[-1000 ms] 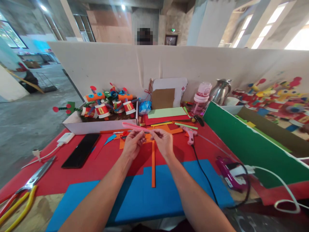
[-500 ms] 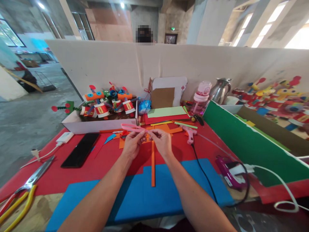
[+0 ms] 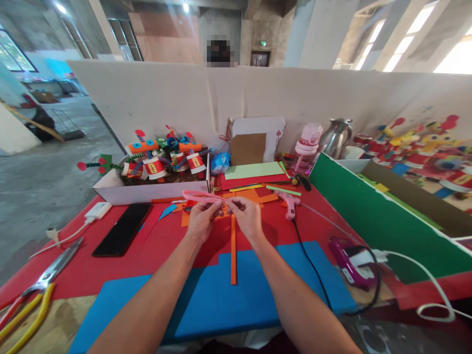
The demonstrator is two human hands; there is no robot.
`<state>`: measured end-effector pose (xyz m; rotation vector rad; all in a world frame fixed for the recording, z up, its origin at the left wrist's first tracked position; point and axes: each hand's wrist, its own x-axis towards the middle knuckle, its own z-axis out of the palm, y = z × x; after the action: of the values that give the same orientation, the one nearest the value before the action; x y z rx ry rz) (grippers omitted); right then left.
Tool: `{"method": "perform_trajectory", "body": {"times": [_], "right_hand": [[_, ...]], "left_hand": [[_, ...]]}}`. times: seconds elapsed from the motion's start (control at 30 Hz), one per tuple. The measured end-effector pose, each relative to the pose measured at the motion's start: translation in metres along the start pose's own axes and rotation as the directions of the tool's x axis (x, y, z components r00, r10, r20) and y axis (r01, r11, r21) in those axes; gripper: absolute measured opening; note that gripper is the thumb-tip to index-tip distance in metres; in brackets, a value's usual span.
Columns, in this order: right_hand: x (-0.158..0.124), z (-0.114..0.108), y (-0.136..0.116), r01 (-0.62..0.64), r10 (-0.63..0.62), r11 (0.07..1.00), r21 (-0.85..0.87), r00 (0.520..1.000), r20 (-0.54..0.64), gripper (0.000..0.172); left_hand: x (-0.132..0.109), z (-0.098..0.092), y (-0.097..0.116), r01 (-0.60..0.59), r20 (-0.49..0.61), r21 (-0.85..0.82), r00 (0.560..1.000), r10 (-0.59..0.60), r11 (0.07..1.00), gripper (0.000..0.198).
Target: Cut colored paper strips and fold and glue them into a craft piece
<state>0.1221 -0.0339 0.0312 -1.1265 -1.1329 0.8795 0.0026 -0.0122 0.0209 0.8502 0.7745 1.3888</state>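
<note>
Between my two hands is a pink strip, bent into a long narrow loop that sticks out to the left. My left hand pinches it near its middle, and my right hand pinches its right end; the fingertips nearly meet. Below the hands an orange strip lies lengthwise over the red sheet and the blue sheet. Orange paper pieces lie just behind my hands. A pink glue gun rests to the right of my right hand.
At left are a black phone, a white charger and large scissors. Behind stands a white box of paper-cup figures. To the right are a purple device, a green box, a pink bottle and a metal jug.
The pink loop's left end has shifted very slightly left and down. Both hands keep their pinch on the strip, almost unmoved.
</note>
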Motion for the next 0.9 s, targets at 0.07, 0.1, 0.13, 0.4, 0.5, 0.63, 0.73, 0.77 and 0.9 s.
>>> {"method": "perform_trajectory", "body": {"times": [0.07, 0.1, 0.13, 0.4, 0.5, 0.63, 0.73, 0.77, 0.9], "right_hand": [[0.0001, 0.0, 0.0006, -0.001, 0.001, 1.0, 0.005, 1.0, 0.002, 0.016], [0.0001, 0.0001, 0.001, -0.002, 0.002, 1.0, 0.005, 1.0, 0.005, 0.016], [0.0, 0.0001, 0.0013, -0.004, 0.004, 1.0, 0.005, 1.0, 0.007, 0.017], [0.0, -0.0002, 0.0002, -0.009, 0.009, 1.0, -0.007, 1.0, 0.018, 0.019], [0.0, -0.0006, -0.0001, 0.005, -0.004, 1.0, -0.022, 1.0, 0.017, 0.018], [-0.0004, -0.0005, 0.0004, 0.013, -0.012, 0.999, -0.033, 1.0, 0.014, 0.018], [-0.0007, -0.0001, 0.0, 0.016, -0.015, 0.999, -0.041, 1.0, 0.015, 0.018], [-0.0007, -0.0001, -0.0003, 0.017, -0.016, 0.999, -0.043, 1.0, 0.013, 0.017], [0.0009, -0.0022, -0.001, 0.002, -0.002, 1.0, -0.025, 1.0, 0.019, 0.015]], "left_hand": [[0.0001, 0.0001, 0.0, -0.002, 0.001, 0.008, 1.0, 0.002, 1.0, 0.022], [0.0, 0.0002, 0.0001, -0.004, 0.002, 0.011, 1.0, 0.004, 1.0, 0.022], [0.0, 0.0004, 0.0002, -0.006, 0.004, 0.013, 1.0, 0.006, 1.0, 0.022], [-0.0009, 0.0011, 0.0011, -0.007, -0.001, 0.036, 1.0, 0.007, 0.999, 0.024], [-0.0009, 0.0017, 0.0015, -0.006, -0.006, 0.055, 1.0, 0.006, 0.998, 0.024], [-0.0005, 0.0018, 0.0018, 0.001, -0.008, 0.056, 1.0, 0.0, 0.998, 0.024], [-0.0008, 0.0016, 0.0021, 0.002, -0.002, 0.054, 1.0, -0.002, 0.999, 0.024], [-0.0011, 0.0017, 0.0022, 0.003, -0.001, 0.053, 1.0, -0.003, 0.999, 0.024], [-0.0022, 0.0022, 0.0034, 0.013, -0.009, 0.04, 1.0, -0.012, 0.999, 0.026]]}}
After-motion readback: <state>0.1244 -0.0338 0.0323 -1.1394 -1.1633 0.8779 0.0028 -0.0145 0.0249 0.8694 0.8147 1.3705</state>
